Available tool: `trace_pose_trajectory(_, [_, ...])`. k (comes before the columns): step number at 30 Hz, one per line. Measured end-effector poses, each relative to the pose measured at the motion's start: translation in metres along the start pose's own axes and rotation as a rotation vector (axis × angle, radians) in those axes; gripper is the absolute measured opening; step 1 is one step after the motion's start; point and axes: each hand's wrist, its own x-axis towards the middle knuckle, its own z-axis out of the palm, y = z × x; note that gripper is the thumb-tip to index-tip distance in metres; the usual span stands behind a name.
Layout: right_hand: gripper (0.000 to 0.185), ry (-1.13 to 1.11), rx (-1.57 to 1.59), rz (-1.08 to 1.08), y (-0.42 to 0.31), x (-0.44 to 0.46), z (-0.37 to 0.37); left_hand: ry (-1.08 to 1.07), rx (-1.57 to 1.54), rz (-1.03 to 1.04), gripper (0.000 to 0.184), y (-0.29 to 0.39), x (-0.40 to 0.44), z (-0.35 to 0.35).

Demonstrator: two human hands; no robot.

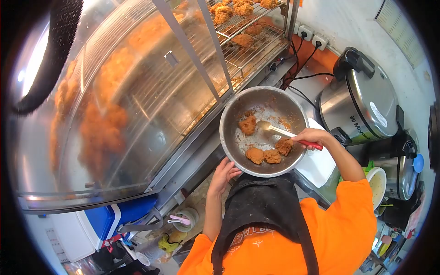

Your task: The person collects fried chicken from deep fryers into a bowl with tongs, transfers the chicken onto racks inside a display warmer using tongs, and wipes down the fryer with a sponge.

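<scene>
A large steel mixing bowl (225,133) stands in front of me, close to my apron. Several pieces of brown fried chicken (255,155) lie inside it, with crumbs and pale smears on the bottom. My right hand (312,136) is wrapped round the red handle of a metal spoon (278,131), whose head rests among the crumbs beside one chicken piece. At the bowl's lower left, my left hand (223,175) touches the outside near the rim, its fingers stretched out and apart, not wrapped over the edge.
A glass-fronted display warmer (137,91) with fried chicken on wire racks fills the left. To the right stand a large steel cooker (362,101) and a second cooker (398,172). Power cords (311,77) run behind the bowl. A blue cooler (130,213) sits lower left.
</scene>
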Motion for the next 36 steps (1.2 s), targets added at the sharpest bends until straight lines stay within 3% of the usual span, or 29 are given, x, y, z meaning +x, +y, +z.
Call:
trace_pose_trajectory(2, [0.038, -0.071, 0.107, 0.036, -0.005, 0.004, 0.008, -0.002, -0.007, -0.002, 0.053, 0.0, 0.001, 0.0])
trace_pose_trajectory(8, [0.036, 0.034, -0.078, -0.327, -0.007, 0.066, 0.055, -0.008, -0.023, 0.008, 0.048, -0.002, 0.003, -0.003])
trace_pose_trajectory(12, [0.028, -0.041, 0.174, -0.351, -0.011, 0.032, 0.058, -0.01, -0.028, 0.004, 0.048, 0.001, 0.005, -0.006])
trace_pose_trajectory(15, [0.03, 0.078, 0.296, -0.474, -0.012, 0.012, 0.037, -0.009, -0.034, 0.011, 0.049, -0.002, 0.006, -0.009])
trace_pose_trajectory(17, [0.031, 0.234, 0.153, -0.665, -0.039, -0.002, 0.013, -0.004, -0.046, 0.016, 0.049, -0.003, 0.006, -0.008])
trace_pose_trajectory(18, [0.035, 0.375, 0.106, -0.602, -0.063, -0.019, 0.005, 0.008, -0.039, 0.019, 0.048, -0.005, 0.006, -0.008])
trace_pose_trajectory(20, [0.035, 0.474, 0.181, -0.687, -0.111, -0.015, -0.023, 0.016, -0.035, 0.02, 0.048, -0.005, 0.005, -0.007])
trace_pose_trajectory(22, [0.034, 0.413, 0.272, -0.786, -0.155, 0.003, -0.056, 0.012, -0.035, 0.015, 0.049, -0.005, 0.005, -0.007])
trace_pose_trajectory(24, [0.036, 0.344, 0.345, -0.684, -0.202, 0.016, -0.081, -0.001, -0.048, 0.006, 0.05, -0.006, 0.006, -0.008])
trace_pose_trajectory(27, [0.041, 0.355, 0.235, -0.566, -0.246, 0.024, -0.101, 0.013, -0.058, 0.012, 0.051, -0.004, 0.002, -0.001])
trace_pose_trajectory(28, [0.044, 0.456, 0.19, -0.57, -0.251, 0.026, -0.103, 0.001, -0.063, 0.014, 0.052, -0.005, 0.003, -0.003])
trace_pose_trajectory(31, [0.038, 0.692, -0.159, -0.547, -0.225, -0.027, -0.094, 0.018, -0.09, 0.029, 0.052, -0.009, 0.003, -0.004])
trace_pose_trajectory(32, [0.042, 0.74, -0.151, -0.69, -0.206, -0.013, -0.104, 0.011, -0.072, 0.037, 0.051, -0.011, 0.004, -0.004])
trace_pose_trajectory(34, [0.038, 0.649, -0.254, -0.749, -0.172, -0.047, -0.083, 0.01, -0.042, 0.038, 0.049, -0.011, 0.004, -0.007])
trace_pose_trajectory(36, [0.038, 0.616, -0.578, -0.653, -0.139, -0.068, -0.063, 0.01, -0.071, 0.025, 0.052, -0.009, 0.004, -0.007])
